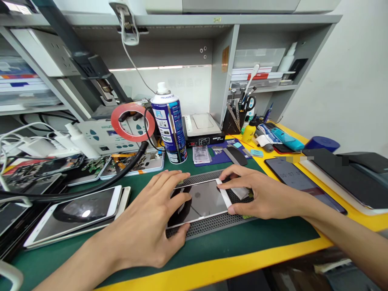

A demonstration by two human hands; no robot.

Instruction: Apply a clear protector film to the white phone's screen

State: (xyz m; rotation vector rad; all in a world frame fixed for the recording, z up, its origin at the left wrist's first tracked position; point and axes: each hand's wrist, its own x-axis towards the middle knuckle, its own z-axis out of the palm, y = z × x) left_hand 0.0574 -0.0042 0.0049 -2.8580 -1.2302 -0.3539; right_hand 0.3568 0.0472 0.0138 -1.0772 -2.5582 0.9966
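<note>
A white-framed smartphone (pixel 206 201) with a dark screen lies on a black perforated mat (pixel 209 222) in the middle of the bench. My left hand (pixel 156 208) spans the phone's left end, thumb at the near edge, one finger on the glass and the others along the far side. At the opposite end, my right hand (pixel 253 194) grips the white border between thumb and fingers. Part of the phone's left end is hidden under my left hand. Just behind my right fingers, a small clear plastic piece (pixel 241 192) rests on the mat.
Stacked phones (pixel 81 212) lie at left under a thick black hose (pixel 121 178). Behind stand a blue spray can (pixel 170 125), red tape roll (pixel 132 135) and heating plate (pixel 203 129). On the right are a phone showing a timer (pixel 300 182) and a yellow bottle (pixel 249 131).
</note>
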